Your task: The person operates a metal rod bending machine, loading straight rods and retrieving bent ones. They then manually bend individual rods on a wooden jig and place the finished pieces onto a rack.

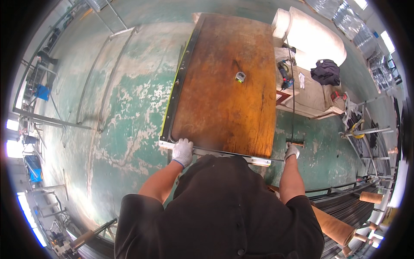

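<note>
A brown, worn wooden tabletop (228, 82) stretches away in front of me. My left hand (183, 153), in a white glove, closes over a pale metal rail (258, 161) along its near edge, at the left corner. A dark metal strip with bolt heads (179, 80) borders the table's left side. To the right of the table, my gloved right hand (292, 152) is closed beside a short brown crosspiece (296, 143). From there a long thin dark rod (293, 103) runs away from me; the fingers partly hide the grip. A tape measure (240, 77) lies on the wood.
At the right stands a padded beige bench (311, 97) with a power drill (285, 77), dark cloth (325, 72) and a large white roll (317, 36). Racks with long dark strips (345, 209) and a brown roll (334, 224) stand close behind on my right. Metal frames line the left.
</note>
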A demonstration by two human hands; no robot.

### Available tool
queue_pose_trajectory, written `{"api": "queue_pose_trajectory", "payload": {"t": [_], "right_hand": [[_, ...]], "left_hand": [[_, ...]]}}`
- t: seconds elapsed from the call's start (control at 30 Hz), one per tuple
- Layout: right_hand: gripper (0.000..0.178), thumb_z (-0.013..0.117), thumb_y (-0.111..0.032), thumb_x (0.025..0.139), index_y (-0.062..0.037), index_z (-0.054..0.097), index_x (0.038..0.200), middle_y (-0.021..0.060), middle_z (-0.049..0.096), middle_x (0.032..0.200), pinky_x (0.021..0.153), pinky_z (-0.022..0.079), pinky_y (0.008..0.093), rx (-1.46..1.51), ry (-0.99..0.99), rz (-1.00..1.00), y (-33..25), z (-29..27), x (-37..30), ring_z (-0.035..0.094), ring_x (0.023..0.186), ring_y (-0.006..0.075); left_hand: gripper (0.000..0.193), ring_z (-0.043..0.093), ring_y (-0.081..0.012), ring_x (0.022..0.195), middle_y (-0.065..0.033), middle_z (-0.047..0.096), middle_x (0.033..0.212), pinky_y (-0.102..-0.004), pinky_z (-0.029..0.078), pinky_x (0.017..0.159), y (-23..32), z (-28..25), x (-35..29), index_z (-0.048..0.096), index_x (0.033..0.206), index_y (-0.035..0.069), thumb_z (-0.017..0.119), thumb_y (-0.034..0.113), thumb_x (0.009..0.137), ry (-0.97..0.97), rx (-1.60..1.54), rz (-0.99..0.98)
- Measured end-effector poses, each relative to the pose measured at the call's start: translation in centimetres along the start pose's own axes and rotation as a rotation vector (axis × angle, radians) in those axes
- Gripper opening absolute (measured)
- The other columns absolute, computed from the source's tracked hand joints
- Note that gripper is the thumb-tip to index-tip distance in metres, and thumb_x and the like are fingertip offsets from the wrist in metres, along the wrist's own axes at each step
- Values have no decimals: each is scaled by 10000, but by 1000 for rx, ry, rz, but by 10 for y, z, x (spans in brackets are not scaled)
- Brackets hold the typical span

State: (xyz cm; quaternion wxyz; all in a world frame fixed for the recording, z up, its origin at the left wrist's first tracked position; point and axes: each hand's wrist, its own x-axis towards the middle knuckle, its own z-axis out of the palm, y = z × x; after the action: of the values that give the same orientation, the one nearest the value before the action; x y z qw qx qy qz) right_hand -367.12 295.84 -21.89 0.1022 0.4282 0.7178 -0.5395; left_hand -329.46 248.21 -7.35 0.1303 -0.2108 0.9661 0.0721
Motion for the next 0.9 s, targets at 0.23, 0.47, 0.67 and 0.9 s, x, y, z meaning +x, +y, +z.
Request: {"api": "queue_pose_trajectory", "payload": {"t": [0.23,0.47,0.67,0.9], "right_hand": [[254,829,-290,886,-59,725,870,53,554,687,551,391,388,-29,17,-77,8,-5,18,493,600,191],[284,824,-296,892,-33,727,929,74,613,746,597,434,398,-8,-71,72,-23,-8,-55,530,636,216],[300,824,-299,858,-46,753,1004,61,563,657,524,406,421,-2,-19,26,-15,-10,-34,498,543,203],[354,843,-254,831,10,757,1051,103,674,852,655,495,424,-17,21,-14,-10,-8,-31,591,704,230]], "left_hand": [[199,629,-346,1081,-159,651,1066,-459,561,909,-3,6,3,707,994,74,719,186,829,10,-37,7],[188,633,-344,1076,-158,654,1059,-456,562,910,0,-2,1,706,991,75,698,156,822,-7,-47,-5],[155,640,-338,1067,-154,661,1041,-458,558,900,-1,-3,4,711,973,78,683,172,854,7,-24,24],[137,636,-343,1066,-161,658,1033,-455,559,899,-4,3,2,705,959,74,673,143,845,28,-36,4]]}}
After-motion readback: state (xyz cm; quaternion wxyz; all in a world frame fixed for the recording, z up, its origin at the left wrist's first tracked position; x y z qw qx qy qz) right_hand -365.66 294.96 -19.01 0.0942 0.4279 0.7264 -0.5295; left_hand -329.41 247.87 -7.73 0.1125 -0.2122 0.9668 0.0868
